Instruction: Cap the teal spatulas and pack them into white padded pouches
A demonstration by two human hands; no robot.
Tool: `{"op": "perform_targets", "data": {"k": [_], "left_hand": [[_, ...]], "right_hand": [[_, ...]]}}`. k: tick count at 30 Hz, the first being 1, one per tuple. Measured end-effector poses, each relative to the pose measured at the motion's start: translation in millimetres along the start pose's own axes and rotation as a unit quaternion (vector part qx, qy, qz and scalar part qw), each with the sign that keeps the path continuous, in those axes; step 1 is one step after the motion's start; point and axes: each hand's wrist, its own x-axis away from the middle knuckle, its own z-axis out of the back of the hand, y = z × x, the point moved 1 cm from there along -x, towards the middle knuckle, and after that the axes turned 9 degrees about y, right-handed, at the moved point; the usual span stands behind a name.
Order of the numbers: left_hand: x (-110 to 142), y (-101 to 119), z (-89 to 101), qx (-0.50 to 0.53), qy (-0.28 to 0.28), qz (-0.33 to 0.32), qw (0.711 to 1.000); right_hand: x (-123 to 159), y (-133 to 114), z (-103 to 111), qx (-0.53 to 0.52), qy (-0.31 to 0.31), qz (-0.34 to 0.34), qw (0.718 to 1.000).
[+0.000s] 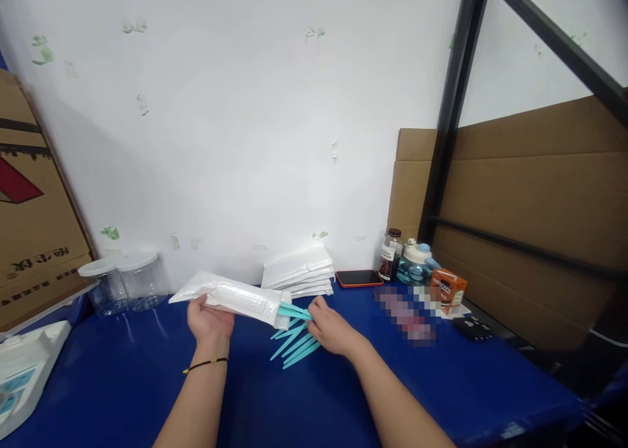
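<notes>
My left hand holds a white padded mailer from below, its thumb on the near side. The mailer lies at a slant above the table, its mouth facing right. At that mouth my right hand pinches the ends of a few thin turquoise sticks, whose other ends are inside the mailer. Their exact kind is too small to tell. More turquoise sticks lie fanned on the table beneath, partly behind my right hand. Behind them rests a stack of white padded mailers.
On the blue table stand clear lidded jars at left, near a white device. Toward the right are a phone, a brown-capped bottle, a teal bottle and an orange box. A black frame rises there.
</notes>
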Motion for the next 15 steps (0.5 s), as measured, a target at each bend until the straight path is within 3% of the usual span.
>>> {"op": "perform_targets", "data": {"k": [3,8,15], "left_hand": [[-19.9,13.3,23.7,0.004,-0.015,-0.014,1.0],[-41.6,16.2,57.2,0.001,-0.008,0.043,0.999],[-42.2,13.0,60.9,-0.003,-0.018,0.044,0.999]], "right_hand": [[3.2,12.3,10.0,0.078,0.006,0.0,0.997],[5.6,22.2,17.0,0.123,-0.008,0.012,0.992],[5.3,18.7,8.5,0.136,-0.029,0.03,0.99]]}}
